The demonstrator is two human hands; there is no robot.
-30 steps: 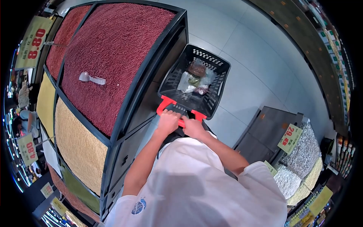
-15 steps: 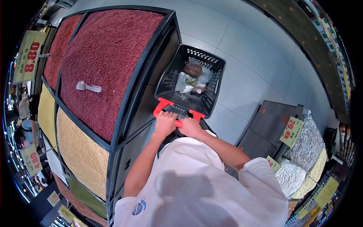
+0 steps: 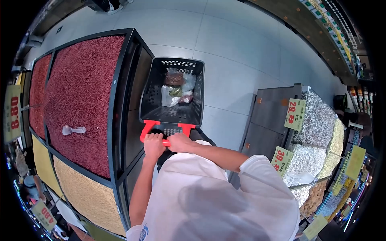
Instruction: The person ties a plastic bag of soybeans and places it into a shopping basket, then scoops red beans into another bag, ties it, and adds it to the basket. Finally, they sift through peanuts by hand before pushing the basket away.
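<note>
Both of my hands are wrapped round the red handle (image 3: 147, 131) of a black shopping basket (image 3: 145, 96). My left hand (image 3: 154, 145) grips the handle's left part, and my right hand (image 3: 179, 142) grips it close by, towards the right corner. Inside the basket, several clear plastic bags lie together: one with brown contents (image 3: 174, 78), one with green contents (image 3: 175, 91), a whitish one (image 3: 168, 98) and one with dark red contents (image 3: 185, 98).
A large bin of dark red grains (image 3: 80, 92) with a clear scoop (image 3: 74, 130) stands at the left, beside a bin of pale grains (image 3: 84, 193). Dark cabinets (image 3: 269, 116) with bins and price signs (image 3: 295, 114) are at the right. Another person's feet (image 3: 115, 9) show at the top.
The basket and my hands have shifted left and slightly down in view, still joined at the handle. The left bins have moved left, and more of the right-hand bins now shows.
</note>
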